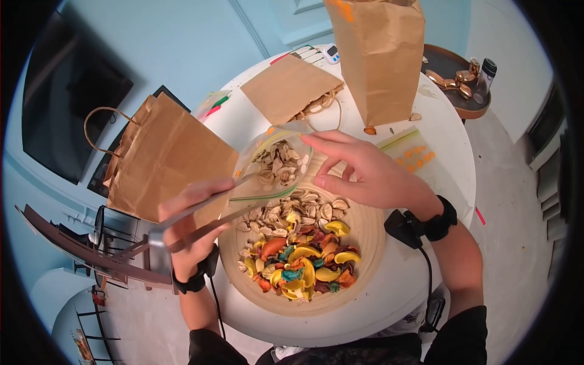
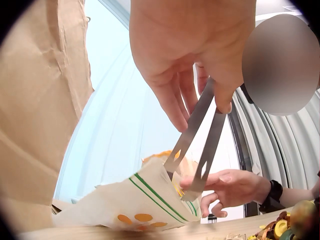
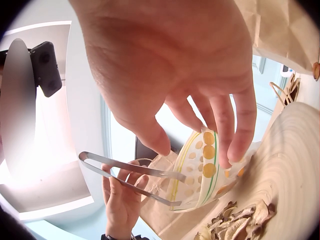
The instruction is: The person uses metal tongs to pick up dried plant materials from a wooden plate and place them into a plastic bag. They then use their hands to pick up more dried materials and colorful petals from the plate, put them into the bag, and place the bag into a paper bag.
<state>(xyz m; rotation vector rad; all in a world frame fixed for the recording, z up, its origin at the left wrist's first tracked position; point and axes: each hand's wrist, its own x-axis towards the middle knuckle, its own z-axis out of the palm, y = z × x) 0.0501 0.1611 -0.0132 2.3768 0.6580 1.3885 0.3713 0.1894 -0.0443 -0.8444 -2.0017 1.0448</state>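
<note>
My left hand [image 1: 193, 226] grips metal tongs [image 2: 196, 127] between thumb and fingers, the two arms spread apart. Their tips reach into the mouth of a clear zip bag [image 3: 192, 170] with a green stripe and orange dots. Pale brown dried petals [image 1: 281, 165] show inside the bag. My right hand [image 1: 365, 170] rests its straight fingers on the bag's right rim, the thumb apart from it. Just below the bag is a round wooden plate [image 1: 371, 255] with more pale petals [image 1: 328, 210] and a pile of colourful dried petals [image 1: 304, 261] in yellow, orange and teal.
Brown paper bags stand on the left [image 1: 170, 158] and back right [image 1: 380, 67]; another paper bag [image 1: 292, 88] lies flat behind the plate. A second zip bag [image 1: 404, 149] lies to the right. A white timer [image 1: 331, 53] sits at the back. A side table [image 1: 444, 58] stands beyond.
</note>
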